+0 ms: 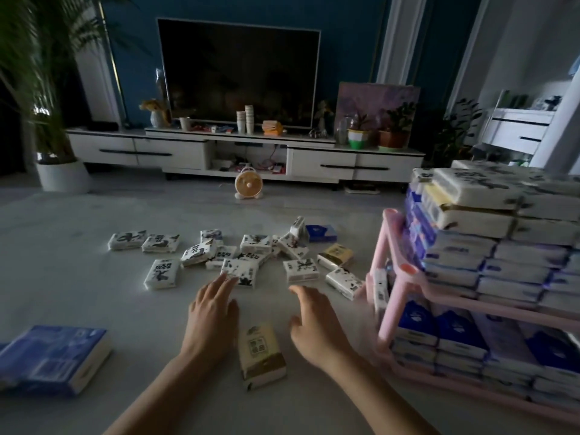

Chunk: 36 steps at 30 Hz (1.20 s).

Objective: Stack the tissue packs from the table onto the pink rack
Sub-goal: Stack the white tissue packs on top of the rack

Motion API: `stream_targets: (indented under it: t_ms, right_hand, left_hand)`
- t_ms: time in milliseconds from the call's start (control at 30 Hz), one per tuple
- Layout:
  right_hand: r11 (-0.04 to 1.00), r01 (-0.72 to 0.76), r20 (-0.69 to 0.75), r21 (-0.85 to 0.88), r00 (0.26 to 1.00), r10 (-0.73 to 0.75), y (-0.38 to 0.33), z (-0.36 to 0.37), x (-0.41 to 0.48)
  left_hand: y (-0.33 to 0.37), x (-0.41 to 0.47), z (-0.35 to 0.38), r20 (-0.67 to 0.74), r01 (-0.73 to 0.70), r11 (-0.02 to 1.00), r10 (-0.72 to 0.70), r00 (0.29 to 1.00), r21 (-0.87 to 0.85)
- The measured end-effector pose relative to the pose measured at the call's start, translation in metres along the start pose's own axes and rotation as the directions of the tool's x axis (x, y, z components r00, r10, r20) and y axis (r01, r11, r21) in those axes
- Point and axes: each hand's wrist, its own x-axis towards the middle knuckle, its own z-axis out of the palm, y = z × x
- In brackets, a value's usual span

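1. Tissue packs (162, 273): thin plastic film wrap, white with dark print, faintly glossy.
2. Tan pack (262, 356): film wrap in beige and brown, duller in finish.
3. Pink rack (396, 306): moulded plastic, smooth, with a soft sheen on posts and rims.
4. Tabletop (78, 284): pale marbled surface, smooth, low gloss.
5. Television screen (238, 73): dark and glossy, showing dim reflections.

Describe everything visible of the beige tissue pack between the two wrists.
The beige tissue pack is rectangular, in a soft wrapper, cream with a brown band at its near end and dark print. It lies flat on the pale table, between the forearms. Neither the left hand nor the right hand holds it.
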Motion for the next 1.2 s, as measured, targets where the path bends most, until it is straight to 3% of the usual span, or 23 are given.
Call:
stream_targets:
  t_ms: [133,267,367,467,633,800,867,900,1000,1067,1133,1200]
  right_hand:
    - [0.983,0.005,-0.044,-0.184,0.999,-0.014,0.004,0.012,0.034]
    - [0.951,-0.079,-0.008,-0.299,0.997,0.081,0.017,0.018,0.058]
    - [0.914,-0.051,-0.077,-0.403,0.997,0.022,0.021,0.034,0.048]
    - [0.945,-0.009,-0.205,-0.327,0.977,-0.062,0.012,0.035,0.038]
    - [0.984,0.006,-0.178,-0.175,0.983,-0.037,0.020,0.032,0.021]
    - [0.997,0.055,-0.211,0.048,0.976,-0.043,0.018,0.014,0.002]
    - [0.993,0.101,-0.177,0.063,0.980,-0.089,0.004,-0.003,-0.011]
    - [0.990,0.128,-0.162,0.060,0.980,-0.117,-0.006,-0.012,-0.019]
    - [0.977,0.207,-0.316,-0.051,0.925,-0.212,-0.028,-0.045,-0.053]
    - [0.964,0.261,-0.354,0.050,0.907,-0.228,-0.036,-0.070,-0.078]
    - [0.945,0.326,-0.354,0.032,0.887,-0.295,-0.027,-0.104,-0.087]
    - [0.969,0.233,-0.356,0.083,0.915,-0.190,-0.003,-0.152,-0.087]
  left_hand:
    - [-0.019,0.016,0.005,0.138,-0.145,0.970,0.119,0.983,0.197]
    - [-0.029,0.021,0.006,0.184,-0.134,0.972,0.098,0.978,0.193]
    - [-0.035,0.012,0.011,0.139,-0.179,0.959,0.151,0.979,0.221]
    - [-0.039,0.015,0.009,-0.026,-0.215,0.958,0.224,0.974,0.192]
    - [-0.030,0.022,0.007,0.053,-0.013,0.998,0.009,0.999,0.065]
    - [-0.022,0.011,-0.013,0.007,0.017,1.000,-0.017,1.000,-0.011]
    - [-0.013,0.001,-0.027,-0.052,0.028,0.993,-0.034,0.998,-0.111]
    - [-0.004,-0.006,-0.035,-0.100,0.012,0.983,-0.031,0.994,-0.185]
    - [0.042,-0.025,-0.057,-0.268,-0.097,0.935,0.002,0.963,-0.342]
    - [0.077,-0.035,-0.068,-0.336,-0.203,0.907,0.073,0.939,-0.368]
    - [0.110,-0.036,-0.079,-0.356,-0.310,0.873,0.172,0.919,-0.377]
    - [0.145,-0.033,-0.090,-0.336,-0.367,0.853,0.245,0.909,-0.372]
